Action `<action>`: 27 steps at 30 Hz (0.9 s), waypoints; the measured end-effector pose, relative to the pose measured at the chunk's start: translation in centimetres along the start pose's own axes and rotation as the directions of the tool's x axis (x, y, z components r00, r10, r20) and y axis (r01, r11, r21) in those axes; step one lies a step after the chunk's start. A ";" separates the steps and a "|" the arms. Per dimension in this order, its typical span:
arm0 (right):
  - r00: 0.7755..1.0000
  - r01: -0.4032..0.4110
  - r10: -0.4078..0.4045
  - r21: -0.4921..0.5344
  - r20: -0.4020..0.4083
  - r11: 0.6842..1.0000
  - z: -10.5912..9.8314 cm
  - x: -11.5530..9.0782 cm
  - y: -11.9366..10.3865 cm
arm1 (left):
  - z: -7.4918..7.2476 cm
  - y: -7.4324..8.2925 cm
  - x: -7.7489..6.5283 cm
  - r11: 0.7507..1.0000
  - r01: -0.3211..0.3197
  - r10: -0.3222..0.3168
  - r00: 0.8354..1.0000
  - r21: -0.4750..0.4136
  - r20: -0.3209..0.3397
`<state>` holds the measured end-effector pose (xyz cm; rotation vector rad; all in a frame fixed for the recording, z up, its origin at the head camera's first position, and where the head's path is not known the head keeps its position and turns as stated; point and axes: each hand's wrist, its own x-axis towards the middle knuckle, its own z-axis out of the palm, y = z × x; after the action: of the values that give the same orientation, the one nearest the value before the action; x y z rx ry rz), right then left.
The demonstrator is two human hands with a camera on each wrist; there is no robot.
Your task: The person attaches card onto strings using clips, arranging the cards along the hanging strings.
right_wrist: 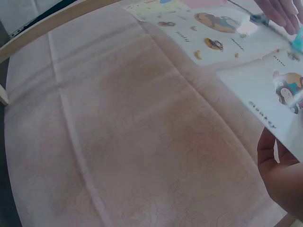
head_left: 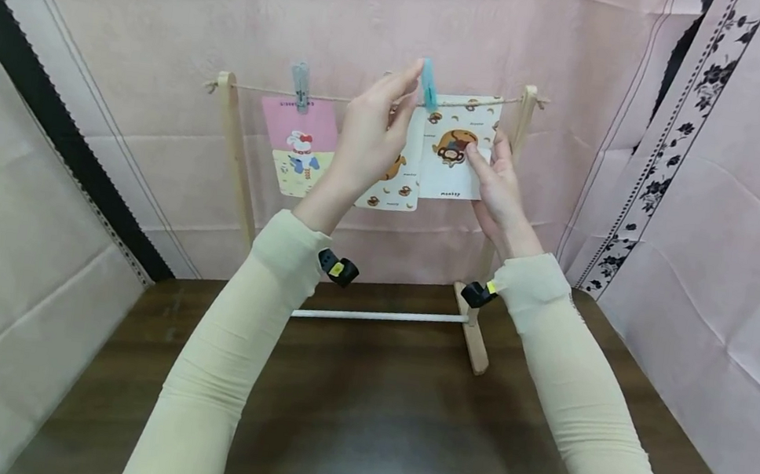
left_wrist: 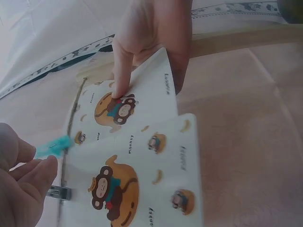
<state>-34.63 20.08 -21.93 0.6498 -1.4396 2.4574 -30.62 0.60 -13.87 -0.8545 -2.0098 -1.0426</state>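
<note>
A: Status? Left hand pinches the teal peg at the string; right hand grips the monkey card hanging there.

B: Pegging step, apparently; peg's bite is obscured. Next: seat it squarely over card and string.

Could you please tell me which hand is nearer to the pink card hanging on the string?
Left. The left hand is just right of the pink card, pinching the teal clothespin; the right hand holds the monkey card farther right.
</note>
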 end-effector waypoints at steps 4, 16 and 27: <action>1.000 0.005 -0.006 -0.028 -0.023 1.000 -0.2 0.3 -0.1 | -0.1 -0.4 -0.3 1.000 0.002 -0.002 1.000 0.003 0.019; 0.993 -0.043 0.015 -0.235 -0.121 0.971 -1.4 0.1 -0.6 | -1.7 -1.4 -3.2 0.998 0.055 -0.054 0.995 -0.015 0.087; 0.980 -0.076 -0.060 -0.637 -0.190 0.767 -3.5 -3.7 -2.0 | -4.9 -4.9 -7.1 0.991 0.122 -0.124 0.991 0.047 0.048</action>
<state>-31.54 24.23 -23.65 0.2302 -2.0244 1.7576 -29.33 -7.49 -19.48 -0.7493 -2.1433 -1.0499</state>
